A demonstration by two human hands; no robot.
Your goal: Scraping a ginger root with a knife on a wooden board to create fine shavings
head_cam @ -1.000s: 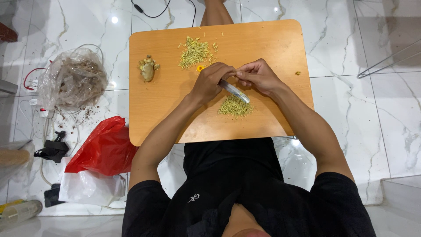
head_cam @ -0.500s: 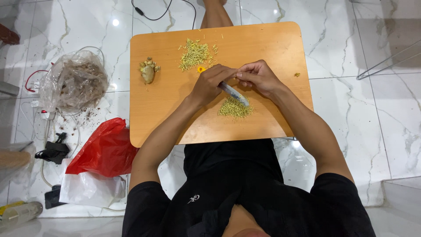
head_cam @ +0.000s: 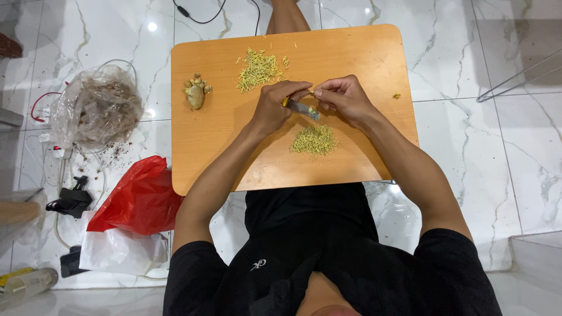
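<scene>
Knife: small knife gripped by left hand; right hand pinches a small piece at the blade.
Shreds: near pile just below hands, far pile beyond; ginger root left on surface.
Bags: clear bag holds brown scraps; red bag contents hidden.
Change: hands unmoved.

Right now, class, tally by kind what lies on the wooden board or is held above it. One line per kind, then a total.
Piles of yellow-green shreds: 2
Knobbly ginger-like root: 1
Knife, in the left hand, right hand at its blade: 1
Total: 4
</scene>
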